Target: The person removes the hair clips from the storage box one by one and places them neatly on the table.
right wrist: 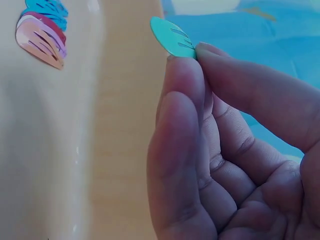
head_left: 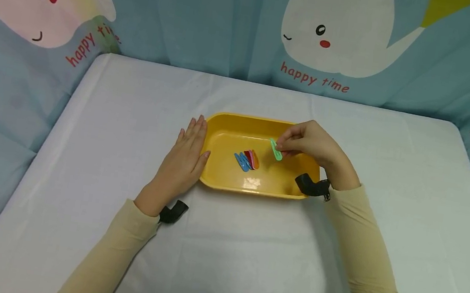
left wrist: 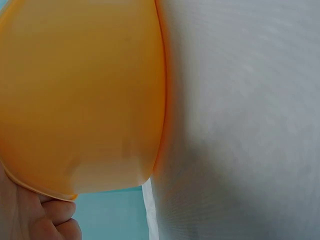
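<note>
A yellow tray (head_left: 238,126) holds a small fanned group of snap hair clips, with blue clips (head_left: 242,161) on the left and red, pink and orange clips (head_left: 255,158) beside them. Between thumb and fingertips, my right hand (head_left: 314,146) pinches a green hair clip (head_left: 276,150) above the tray's right half. The right wrist view shows that green clip (right wrist: 170,36) gripped at one end. My left hand (head_left: 183,159) lies against the tray's left side, fingers straight and thumb at the rim. In the left wrist view its fingers (left wrist: 60,215) touch the tray's edge.
A white cloth covers the table (head_left: 236,258) under the tray. Blue curtains (head_left: 200,14) with whale prints hang behind and at both sides. Each wrist wears a black camera mount, one by the left cuff (head_left: 174,212), one over the tray's right front corner (head_left: 311,185).
</note>
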